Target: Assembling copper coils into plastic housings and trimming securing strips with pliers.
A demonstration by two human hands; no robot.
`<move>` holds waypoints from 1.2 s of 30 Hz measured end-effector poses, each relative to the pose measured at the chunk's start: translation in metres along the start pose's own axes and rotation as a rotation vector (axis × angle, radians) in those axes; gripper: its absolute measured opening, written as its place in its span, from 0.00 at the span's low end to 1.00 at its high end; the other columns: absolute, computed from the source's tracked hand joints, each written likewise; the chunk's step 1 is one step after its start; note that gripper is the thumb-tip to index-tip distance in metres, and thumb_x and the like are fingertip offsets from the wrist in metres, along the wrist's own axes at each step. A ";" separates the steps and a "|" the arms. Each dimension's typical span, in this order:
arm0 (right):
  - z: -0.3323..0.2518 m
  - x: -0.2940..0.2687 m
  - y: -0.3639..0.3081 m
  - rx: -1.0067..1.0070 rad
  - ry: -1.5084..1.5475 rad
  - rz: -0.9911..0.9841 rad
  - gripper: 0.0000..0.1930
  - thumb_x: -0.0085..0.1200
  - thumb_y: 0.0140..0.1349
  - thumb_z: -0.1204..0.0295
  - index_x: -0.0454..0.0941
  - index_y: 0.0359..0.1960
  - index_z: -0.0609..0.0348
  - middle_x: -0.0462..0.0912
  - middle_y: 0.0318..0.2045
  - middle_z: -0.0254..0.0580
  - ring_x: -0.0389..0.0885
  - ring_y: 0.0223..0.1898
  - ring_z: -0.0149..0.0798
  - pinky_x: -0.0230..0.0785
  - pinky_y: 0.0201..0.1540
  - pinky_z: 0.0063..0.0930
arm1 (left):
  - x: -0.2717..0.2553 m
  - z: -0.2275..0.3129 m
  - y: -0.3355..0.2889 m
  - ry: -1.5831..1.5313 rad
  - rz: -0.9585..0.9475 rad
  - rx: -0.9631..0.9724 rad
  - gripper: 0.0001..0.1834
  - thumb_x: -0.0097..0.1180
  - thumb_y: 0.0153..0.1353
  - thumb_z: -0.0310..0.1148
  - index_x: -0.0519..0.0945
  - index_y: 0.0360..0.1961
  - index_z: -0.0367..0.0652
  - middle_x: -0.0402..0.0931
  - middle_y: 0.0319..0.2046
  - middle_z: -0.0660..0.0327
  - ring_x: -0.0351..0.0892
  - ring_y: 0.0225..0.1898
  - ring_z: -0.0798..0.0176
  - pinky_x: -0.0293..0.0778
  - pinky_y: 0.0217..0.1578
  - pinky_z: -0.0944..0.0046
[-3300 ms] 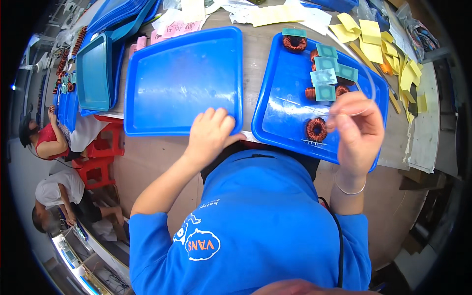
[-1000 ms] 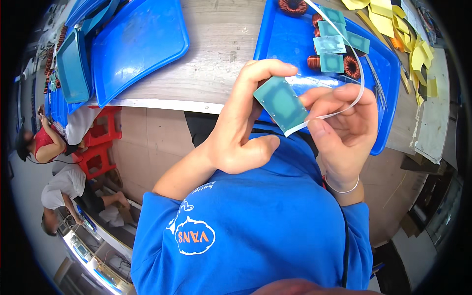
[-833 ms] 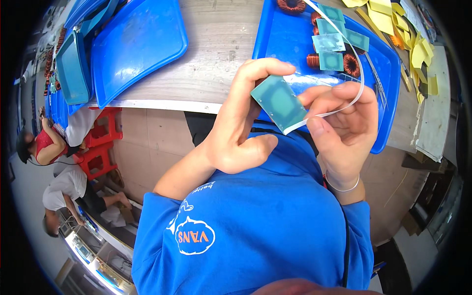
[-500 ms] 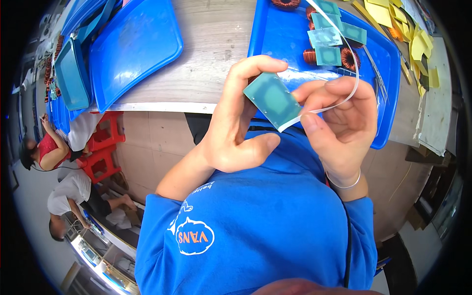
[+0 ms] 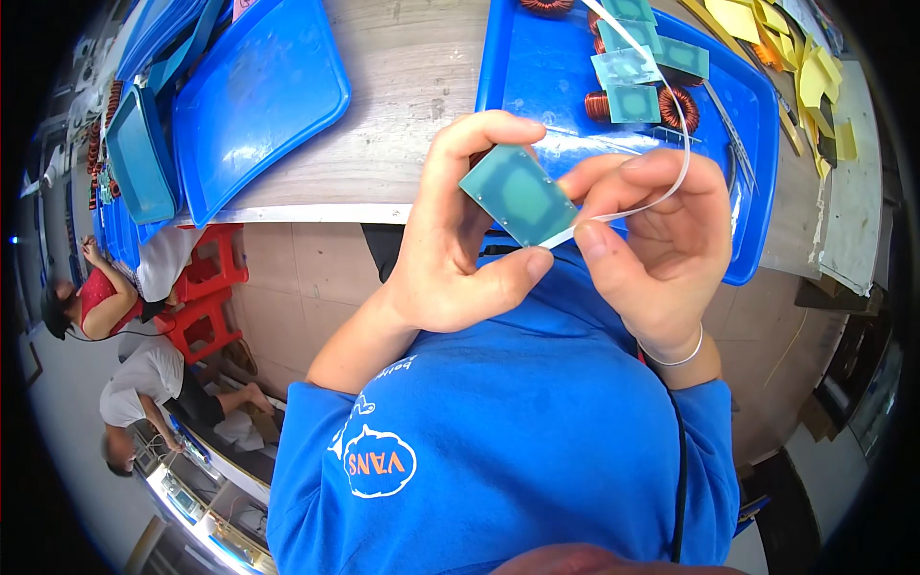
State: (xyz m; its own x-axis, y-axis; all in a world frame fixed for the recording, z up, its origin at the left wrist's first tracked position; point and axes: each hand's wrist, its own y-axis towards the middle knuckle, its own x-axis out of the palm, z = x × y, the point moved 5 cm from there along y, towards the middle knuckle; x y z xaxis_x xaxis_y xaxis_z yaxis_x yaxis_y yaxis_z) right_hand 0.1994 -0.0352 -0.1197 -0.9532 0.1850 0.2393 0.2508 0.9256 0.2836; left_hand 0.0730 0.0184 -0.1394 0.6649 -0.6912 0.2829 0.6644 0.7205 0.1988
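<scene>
Above the table's near edge, my left hand (image 5: 446,235) is closed around a small green circuit board (image 5: 522,196), tilted with its flat face up. Beneath the board a bit of dark copper winding shows by my left index finger; the rest is hidden. My left thumb tip rests at the board's lower corner. Between thumb and fingers, my right hand (image 5: 656,230) pinches a narrow white strip of tape (image 5: 687,144), its end lying along the board's lower right edge. The strip curves up past my right fingers toward the top of the view.
A blue tray (image 5: 494,57) behind my hands holds several green boards (image 5: 632,103), copper-wound ring coils (image 5: 678,110) and tweezers (image 5: 733,134). Another blue tray (image 5: 259,115) lies left, beside a teal tray (image 5: 144,153). Yellow paper pieces (image 5: 819,86) lie right. Two people and red stools (image 5: 206,321) are far left.
The board has shifted slightly left in my left hand, and my left thumb has come up to its lower corner. My right hand still pinches the tape.
</scene>
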 end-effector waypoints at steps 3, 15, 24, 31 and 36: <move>0.001 -0.007 0.002 -0.050 -0.027 -0.042 0.16 0.54 0.47 0.88 0.66 0.37 0.65 0.76 0.30 0.43 0.78 0.37 0.34 0.72 0.40 0.25 | -0.001 0.002 0.001 0.035 0.003 0.020 0.38 0.55 0.38 0.19 0.57 0.55 0.40 0.60 0.40 0.61 0.64 0.42 0.69 0.65 0.42 0.69; 0.003 -0.012 0.009 0.039 -0.089 0.031 0.08 0.57 0.48 0.85 0.71 0.27 0.63 0.74 0.29 0.39 0.76 0.30 0.28 0.70 0.33 0.18 | -0.002 0.002 0.002 0.069 0.092 -0.012 0.38 0.57 0.35 0.30 0.59 0.53 0.41 0.62 0.40 0.53 0.65 0.43 0.59 0.64 0.44 0.63; 0.010 -0.011 0.010 0.060 -0.056 0.022 0.07 0.55 0.49 0.85 0.70 0.26 0.63 0.74 0.29 0.39 0.76 0.30 0.27 0.71 0.33 0.17 | -0.005 0.000 0.003 -0.037 0.039 -0.001 0.38 0.54 0.36 0.19 0.57 0.54 0.40 0.63 0.40 0.58 0.66 0.42 0.67 0.65 0.41 0.69; 0.014 -0.014 0.012 0.074 -0.038 0.027 0.06 0.55 0.50 0.84 0.71 0.24 0.63 0.75 0.29 0.39 0.76 0.31 0.27 0.72 0.33 0.17 | -0.005 -0.002 0.004 -0.066 0.043 0.002 0.39 0.55 0.36 0.19 0.57 0.55 0.40 0.63 0.40 0.58 0.66 0.42 0.67 0.64 0.42 0.69; 0.017 -0.026 0.014 0.220 -0.175 0.093 0.24 0.59 0.50 0.75 0.66 0.49 0.62 0.73 0.32 0.37 0.75 0.31 0.26 0.69 0.30 0.16 | -0.015 -0.003 0.003 -0.094 0.041 -0.004 0.38 0.57 0.37 0.26 0.58 0.54 0.39 0.64 0.41 0.53 0.67 0.42 0.61 0.66 0.41 0.65</move>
State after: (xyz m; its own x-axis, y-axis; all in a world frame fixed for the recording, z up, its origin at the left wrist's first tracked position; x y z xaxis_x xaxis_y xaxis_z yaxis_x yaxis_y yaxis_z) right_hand 0.2246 -0.0217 -0.1382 -0.9473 0.3089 0.0853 0.3140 0.9478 0.0551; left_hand 0.0661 0.0309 -0.1454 0.6564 -0.6530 0.3778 0.6390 0.7474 0.1817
